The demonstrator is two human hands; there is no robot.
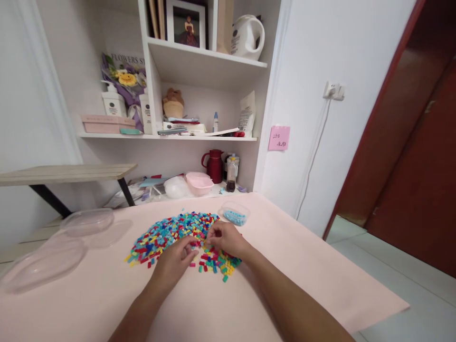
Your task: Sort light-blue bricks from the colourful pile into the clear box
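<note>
A wide heap of small building bricks (167,233) in blue, red, yellow and green lies on the pink-covered table. At the heap's near edge is my left hand (174,259), its thumb and fingers apart and nothing visible between them. My right hand (228,238) reaches into the right part of the heap, fingers curled and thumb and fingertips brought together in a pinch. Whatever is between those fingertips is too small to make out. Just behind my right hand stands a clear plastic container (235,213) with light blue bricks inside. Loose bricks (213,263) spread below both hands.
Clear plastic containers or lids (46,263) lie at the table's left side. Along the back are a pink basin (199,184), a red jug (214,166) and a bottle with dark liquid (231,175). Wall shelves (206,137) rise behind. A wooden bench-like top (67,173) juts in from the left.
</note>
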